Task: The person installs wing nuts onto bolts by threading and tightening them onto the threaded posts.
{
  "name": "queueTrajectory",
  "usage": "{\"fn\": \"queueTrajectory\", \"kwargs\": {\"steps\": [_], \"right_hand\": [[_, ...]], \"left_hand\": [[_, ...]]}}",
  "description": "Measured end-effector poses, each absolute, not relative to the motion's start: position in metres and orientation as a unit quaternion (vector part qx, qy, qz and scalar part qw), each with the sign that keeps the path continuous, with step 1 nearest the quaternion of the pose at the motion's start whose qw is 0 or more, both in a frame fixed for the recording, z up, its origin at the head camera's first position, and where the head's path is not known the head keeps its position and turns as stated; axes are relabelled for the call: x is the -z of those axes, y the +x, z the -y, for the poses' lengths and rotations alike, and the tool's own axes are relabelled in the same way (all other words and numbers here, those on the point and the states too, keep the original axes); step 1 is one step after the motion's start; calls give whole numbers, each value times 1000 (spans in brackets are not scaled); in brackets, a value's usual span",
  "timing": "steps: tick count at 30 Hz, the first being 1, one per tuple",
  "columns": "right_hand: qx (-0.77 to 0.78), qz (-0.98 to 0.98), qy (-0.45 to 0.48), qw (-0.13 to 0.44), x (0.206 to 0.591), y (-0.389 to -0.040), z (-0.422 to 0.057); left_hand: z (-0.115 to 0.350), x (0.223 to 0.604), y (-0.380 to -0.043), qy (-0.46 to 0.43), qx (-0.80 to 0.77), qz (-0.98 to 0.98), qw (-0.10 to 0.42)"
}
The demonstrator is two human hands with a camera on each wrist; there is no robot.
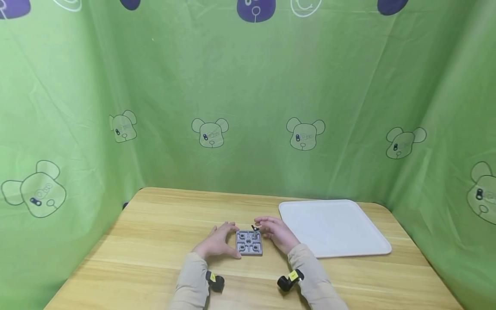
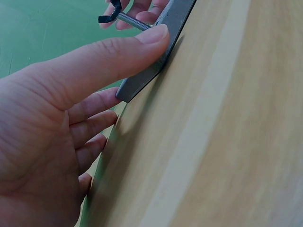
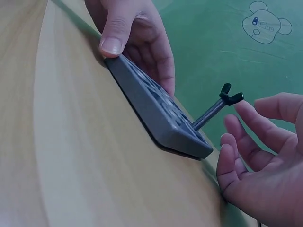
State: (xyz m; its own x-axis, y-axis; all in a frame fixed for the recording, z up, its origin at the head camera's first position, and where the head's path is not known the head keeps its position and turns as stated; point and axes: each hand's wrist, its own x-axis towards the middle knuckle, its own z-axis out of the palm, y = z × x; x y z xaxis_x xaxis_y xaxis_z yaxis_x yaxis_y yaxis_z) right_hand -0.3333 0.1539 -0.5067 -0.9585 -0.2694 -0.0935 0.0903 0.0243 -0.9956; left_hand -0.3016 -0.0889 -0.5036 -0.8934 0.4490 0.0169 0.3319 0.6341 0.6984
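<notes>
A square grey plate with recessed round sockets lies on the wooden table in front of the person. My left hand holds it by its left side, thumb at the near corner and fingers at the far one. From its far right socket stands a threaded wing screw with a black butterfly head, slightly tilted. Beside that head is my right hand, fingers loosely bent. In the right wrist view the index fingertip is at the wing or just behind it; whether they touch I cannot tell. The thumb is apart from the screw.
A white tray rests on the table to the right, close to the right forearm. Green curtains with bear prints surround the back and sides. A black wrist camera sits on the left sleeve, another camera on the right.
</notes>
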Motion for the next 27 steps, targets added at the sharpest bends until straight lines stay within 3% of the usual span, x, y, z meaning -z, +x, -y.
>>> {"fn": "queueTrajectory", "kwargs": {"steps": [27], "right_hand": [[674, -709, -111, 174, 506, -328, -156]], "left_hand": [[89, 505, -303, 217, -374, -898, 80]]}}
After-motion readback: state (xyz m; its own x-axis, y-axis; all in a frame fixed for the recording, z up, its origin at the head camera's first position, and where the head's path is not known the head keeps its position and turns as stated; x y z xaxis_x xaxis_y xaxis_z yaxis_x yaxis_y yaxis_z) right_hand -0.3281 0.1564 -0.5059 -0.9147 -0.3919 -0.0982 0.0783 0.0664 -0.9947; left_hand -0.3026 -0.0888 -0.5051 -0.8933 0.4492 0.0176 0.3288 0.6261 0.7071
